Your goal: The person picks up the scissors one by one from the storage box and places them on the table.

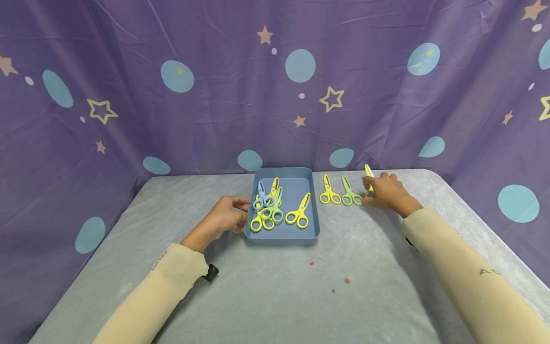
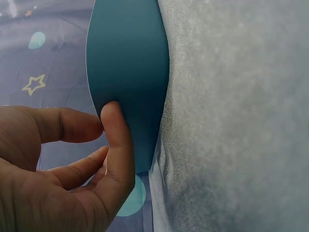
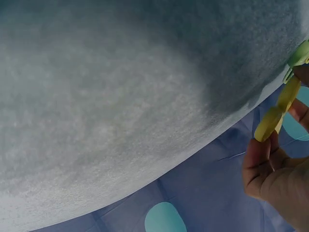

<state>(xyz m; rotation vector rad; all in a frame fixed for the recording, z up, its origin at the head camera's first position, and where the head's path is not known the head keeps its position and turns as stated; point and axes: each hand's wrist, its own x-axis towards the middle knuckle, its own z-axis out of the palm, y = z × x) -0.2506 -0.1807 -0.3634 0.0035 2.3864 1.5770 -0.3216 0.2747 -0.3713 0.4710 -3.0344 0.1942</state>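
Observation:
My left hand [image 1: 227, 213] rests its fingertips at the left wall of a shallow blue tray [image 1: 281, 241]. In the left wrist view, one fingertip lies on the tray's outer wall [image 2: 128, 53] and another sits at its rim. Inside the tray are yellow scissors [image 1: 299, 215], with blue scissors [image 1: 263, 197] and green scissors [image 1: 275, 208] overlapping more yellow ones. Right of the tray, my right hand [image 1: 387, 192] pinches yellow scissors [image 1: 368, 170] by the handles, blades pointing away. The right wrist view shows the fingers on their yellow loop [image 3: 268, 123].
Between the tray and my right hand lie another pair of yellow scissors [image 1: 329, 193] and a pair of green scissors [image 1: 351, 196], near the far edge of the grey-covered table [image 1: 275, 296]. A purple curtain [image 1: 223, 119] stands behind. Small red marks [image 1: 346, 280] spot the cloth.

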